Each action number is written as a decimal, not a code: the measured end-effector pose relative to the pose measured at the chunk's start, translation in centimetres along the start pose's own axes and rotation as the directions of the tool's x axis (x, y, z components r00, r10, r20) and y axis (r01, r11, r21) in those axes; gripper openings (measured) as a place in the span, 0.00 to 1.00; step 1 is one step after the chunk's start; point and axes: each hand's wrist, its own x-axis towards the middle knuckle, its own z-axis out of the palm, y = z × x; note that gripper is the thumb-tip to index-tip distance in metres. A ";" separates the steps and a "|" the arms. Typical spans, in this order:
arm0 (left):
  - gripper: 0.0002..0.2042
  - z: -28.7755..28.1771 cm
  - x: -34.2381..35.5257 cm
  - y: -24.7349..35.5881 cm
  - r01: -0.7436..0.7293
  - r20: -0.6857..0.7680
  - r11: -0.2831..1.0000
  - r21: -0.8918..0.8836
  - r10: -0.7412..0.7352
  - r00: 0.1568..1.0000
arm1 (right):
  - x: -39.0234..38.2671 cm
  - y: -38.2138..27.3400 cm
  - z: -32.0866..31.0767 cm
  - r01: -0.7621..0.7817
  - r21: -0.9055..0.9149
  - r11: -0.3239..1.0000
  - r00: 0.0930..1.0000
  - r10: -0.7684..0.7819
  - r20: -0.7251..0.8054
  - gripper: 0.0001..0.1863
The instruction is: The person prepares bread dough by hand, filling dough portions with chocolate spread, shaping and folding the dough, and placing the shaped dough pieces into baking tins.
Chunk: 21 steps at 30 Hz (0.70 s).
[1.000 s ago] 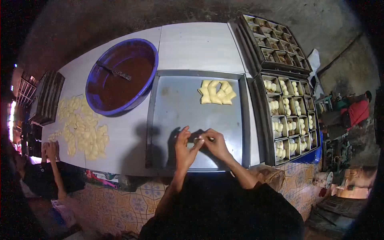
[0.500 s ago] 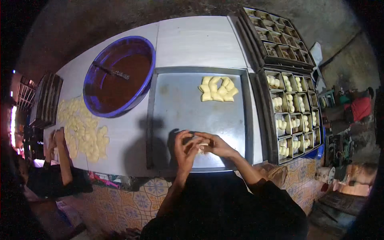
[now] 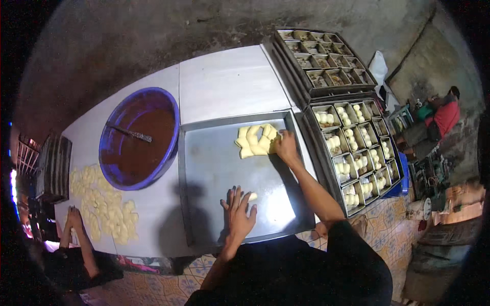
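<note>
A large grey metal tray [image 3: 214, 168] lies on the white table in front of me. My left hand [image 3: 238, 210] rests flat near the tray's front edge, fingers spread, over a small pale dough piece [image 3: 252, 196]. My right hand [image 3: 286, 145] reaches to the far right of the tray and touches a cluster of pale yellow dough pieces [image 3: 255, 140]. Whether its fingers grip one of them is hidden.
A blue basin [image 3: 139, 137] of brown filling with a utensil sits to the left. Divided baking pans [image 3: 357, 158] with dough stand at the right, empty ones [image 3: 321, 58] behind. More dough pieces [image 3: 104, 206] lie at the left, by another person's hands [image 3: 74, 219]. A seated person [image 3: 434, 122] is far right.
My hands were together at the tray's front, working a dough piece. My right hand has since reached out to the dough cluster, and my left hand has flattened onto the tray.
</note>
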 end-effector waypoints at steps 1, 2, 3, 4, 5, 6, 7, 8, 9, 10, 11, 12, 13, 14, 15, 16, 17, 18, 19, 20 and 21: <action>0.21 -0.4 0.3 -0.1 -0.006 -0.008 1.000 0.006 0.006 1.000 | 0.5 -0.6 0.5 -0.008 -0.025 1.000 0.998 0.009 0.059 0.15; 0.19 -0.9 0.6 -0.2 0.003 -0.065 0.996 -0.085 -0.008 0.998 | 0.7 -0.8 0.6 -0.100 0.026 0.995 0.990 0.097 0.104 0.13; 0.17 -1.3 0.8 -0.2 0.005 -0.120 0.984 -0.177 -0.026 0.992 | 0.6 -1.0 0.4 -0.194 0.072 0.978 0.972 0.181 0.153 0.12; 0.14 -1.9 0.7 -0.3 0.012 -0.215 0.972 -0.233 -0.064 0.974 | -0.2 -2.3 -0.1 -0.249 0.273 0.929 0.968 0.227 0.111 0.11; 0.14 -2.5 0.4 -0.8 0.029 -0.233 0.973 -0.230 -0.084 0.969 | -0.9 -3.7 -2.2 -0.233 0.363 0.902 0.973 0.216 0.086 0.10; 0.13 -2.9 0.4 -0.9 0.048 -0.216 0.936 -0.347 -0.130 0.968 | -1.2 -3.2 -4.0 -0.196 0.473 0.859 0.978 0.205 0.033 0.10; 0.12 -3.3 -0.1 -1.3 0.084 -0.206 0.887 -0.453 -0.196 0.959 | -1.6 -4.1 -5.6 -0.100 0.617 0.781 0.988 0.149 -0.029 0.13; 0.09 -3.0 -1.1 -1.8 0.138 -0.209 0.862 -0.487 -0.268 0.940 | -2.4 -6.3 -7.8 -0.103 0.676 0.729 0.985 0.170 -0.033 0.13; 0.09 -2.8 -1.8 -2.6 0.220 -0.093 0.703 -0.676 -0.378 0.921 | -3.3 -8.3 -9.2 0.005 0.746 0.665 0.996 0.065 -0.065 0.10; 0.10 -3.0 -1.3 -1.5 0.213 -0.005 0.577 -0.788 -0.352 0.936 | -4.4 -9.6 -11.5 0.103 0.728 0.678 0.994 -0.039 -0.104 0.10; 0.12 -3.8 -1.0 -0.3 0.214 0.068 0.438 -0.873 -0.325 0.943 | -5.8 -11.0 -12.6 0.195 0.716 0.670 0.981 -0.149 -0.128 0.10; 0.17 -4.2 -0.8 1.1 0.227 0.176 0.131 -0.965 -0.317 0.932 | -7.0 -12.1 -13.5 0.247 0.650 0.719 0.951 -0.308 -0.021 0.10; 0.17 -3.8 -0.5 1.8 0.226 0.173 0.126 -0.966 -0.337 0.926 | -8.3 -13.1 -14.2 0.312 0.586 0.748 0.888 -0.449 0.100 0.10; 0.18 -3.1 0.0 2.2 0.205 0.249 -0.177 -0.963 -0.283 0.926 | -10.1 -14.7 -14.5 0.161 0.688 0.708 0.839 -0.465 0.283 0.11; 0.19 -2.8 0.3 2.6 0.181 0.302 -0.460 -0.869 -0.205 0.931 | -11.4 -14.7 -14.0 0.240 0.679 0.694 0.757 -0.571 0.317 0.11; 0.19 -2.7 0.7 3.0 0.173 0.299 -0.460 -0.871 -0.216 0.929 | -12.4 -14.8 -13.6 0.177 0.716 0.676 0.803 -0.519 0.291 0.11; 0.18 -2.7 0.9 3.5 0.158 0.277 -0.406 -0.900 -0.252 0.927 | -13.3 -14.8 -13.1 0.116 0.751 0.650 0.845 -0.463 0.269 0.11; 0.17 -2.8 0.7 3.7 0.144 0.252 -0.349 -0.926 -0.286 0.925 | -14.1 -14.7 -12.2 0.058 0.720 0.692 0.928 -0.302 0.216 0.12; 0.17 -2.7 0.5 3.7 0.142 0.251 -0.348 -0.927 -0.290 0.924 | -13.9 -15.3 -12.2 0.122 0.627 0.769 0.946 -0.281 0.161 0.12; 0.17 -2.6 0.3 3.7 0.122 0.232 -0.337 -0.934 -0.309 0.922 | -14.2 -15.6 -11.9 0.064 0.605 0.794 0.940 -0.251 0.231 0.13; 0.17 -2.6 0.2 3.7 0.101 0.212 -0.325 -0.940 -0.327 0.921 | -14.5 -16.0 -11.5 0.007 0.578 0.816 0.929 -0.220 0.298 0.13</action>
